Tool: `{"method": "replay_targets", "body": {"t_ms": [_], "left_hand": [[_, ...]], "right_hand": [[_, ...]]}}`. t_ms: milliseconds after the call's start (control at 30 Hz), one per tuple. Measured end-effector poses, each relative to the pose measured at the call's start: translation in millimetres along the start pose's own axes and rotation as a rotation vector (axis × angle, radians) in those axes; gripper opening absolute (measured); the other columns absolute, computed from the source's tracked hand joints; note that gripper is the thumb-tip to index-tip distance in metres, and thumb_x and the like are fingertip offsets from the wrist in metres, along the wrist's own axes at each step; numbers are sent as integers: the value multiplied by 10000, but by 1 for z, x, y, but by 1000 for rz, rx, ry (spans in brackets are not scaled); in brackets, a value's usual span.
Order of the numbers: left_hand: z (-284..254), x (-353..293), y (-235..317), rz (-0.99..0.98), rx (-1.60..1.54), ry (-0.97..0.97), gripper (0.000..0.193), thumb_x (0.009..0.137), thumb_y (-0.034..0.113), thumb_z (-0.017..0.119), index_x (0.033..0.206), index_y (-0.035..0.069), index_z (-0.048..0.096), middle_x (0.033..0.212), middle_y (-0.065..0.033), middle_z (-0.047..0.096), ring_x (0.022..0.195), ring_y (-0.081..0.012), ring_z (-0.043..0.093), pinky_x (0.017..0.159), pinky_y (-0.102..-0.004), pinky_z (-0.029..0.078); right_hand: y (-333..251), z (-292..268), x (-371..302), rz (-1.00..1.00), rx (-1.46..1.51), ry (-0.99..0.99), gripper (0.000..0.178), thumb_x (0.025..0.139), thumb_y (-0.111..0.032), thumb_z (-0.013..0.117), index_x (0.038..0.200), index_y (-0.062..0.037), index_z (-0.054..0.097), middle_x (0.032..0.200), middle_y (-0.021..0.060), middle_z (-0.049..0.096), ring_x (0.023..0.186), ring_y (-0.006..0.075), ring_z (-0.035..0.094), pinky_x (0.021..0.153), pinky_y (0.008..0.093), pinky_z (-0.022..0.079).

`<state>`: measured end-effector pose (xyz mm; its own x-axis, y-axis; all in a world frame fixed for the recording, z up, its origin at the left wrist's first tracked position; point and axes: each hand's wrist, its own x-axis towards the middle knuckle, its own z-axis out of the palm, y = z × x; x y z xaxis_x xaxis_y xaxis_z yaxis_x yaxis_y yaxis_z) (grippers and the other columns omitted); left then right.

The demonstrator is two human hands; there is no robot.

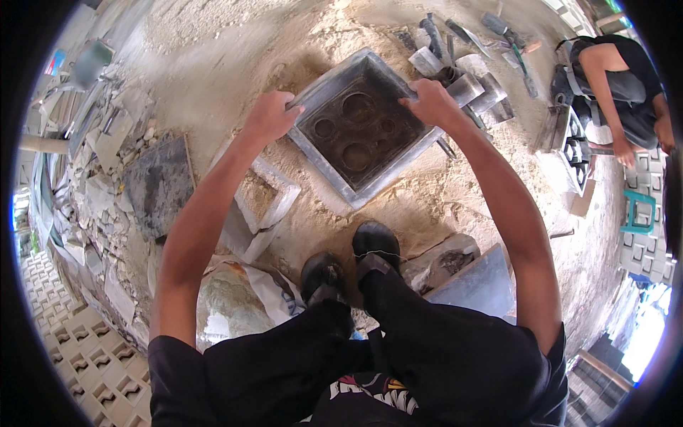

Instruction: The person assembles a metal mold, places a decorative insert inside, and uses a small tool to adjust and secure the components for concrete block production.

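Observation:
A square, grey, open-topped mould box [334, 186] rests on sandy ground in front of my feet, turned so that one corner points toward me. Its dark, dusty floor [356, 132] has several round recesses, two large and two smaller. My left hand [272, 116] is closed around the box wall near its left corner, the thumb over the rim. At the right corner, my right hand [430, 104] grips the opposite wall, fingers mostly hidden behind it. Both arms are stretched out. Just beyond my right hand lie several short grey metal cylinders [466, 89].
Hand tools, including a mallet [496, 25], lie past the cylinders. An angled pale frame piece [274, 196] and a dark slab [160, 185] are at left, near rubble. A grey board [477, 285] leans by my right foot. Another person [619, 78] crouches at right beside a mould [575, 149].

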<state>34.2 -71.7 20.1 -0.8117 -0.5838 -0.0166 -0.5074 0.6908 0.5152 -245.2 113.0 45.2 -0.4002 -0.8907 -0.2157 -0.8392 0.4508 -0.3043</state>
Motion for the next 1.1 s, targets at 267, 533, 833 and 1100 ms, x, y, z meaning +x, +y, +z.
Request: {"method": "replay_targets", "body": {"t_ms": [267,533,833,1100], "left_hand": [[0,-7,6,-66,-26,-32,269,835,295,644,842,26,659,766,-199,638,763,-384,626,692,-478,469],[1,-9,11,-2,172,-46,274,863,291,613,905,21,626,825,-217,634,845,-409,615,754,-508,468],[26,-10,-2,107,111,150,474,889,290,587,1270,33,469,1251,-174,524,1162,-356,511,989,-478,386],[15,30,22,212,111,218,562,904,339,547,1351,31,397,1309,-201,478,1228,-379,450,1033,-509,335]], "right_hand": [[4,12,-2,-19,-15,135,376,828,-326,684,1027,-7,661,999,263,648,1006,427,604,866,477,483],[5,12,-8,14,-6,146,400,833,-344,678,1038,-1,650,979,278,646,1002,423,607,862,478,486],[-1,12,-12,-40,34,175,434,886,-400,607,1115,-34,646,990,273,650,1007,427,604,866,471,484],[-16,-33,4,-148,123,218,503,906,-447,576,1108,9,637,1003,228,674,1004,379,637,906,429,489]]}}
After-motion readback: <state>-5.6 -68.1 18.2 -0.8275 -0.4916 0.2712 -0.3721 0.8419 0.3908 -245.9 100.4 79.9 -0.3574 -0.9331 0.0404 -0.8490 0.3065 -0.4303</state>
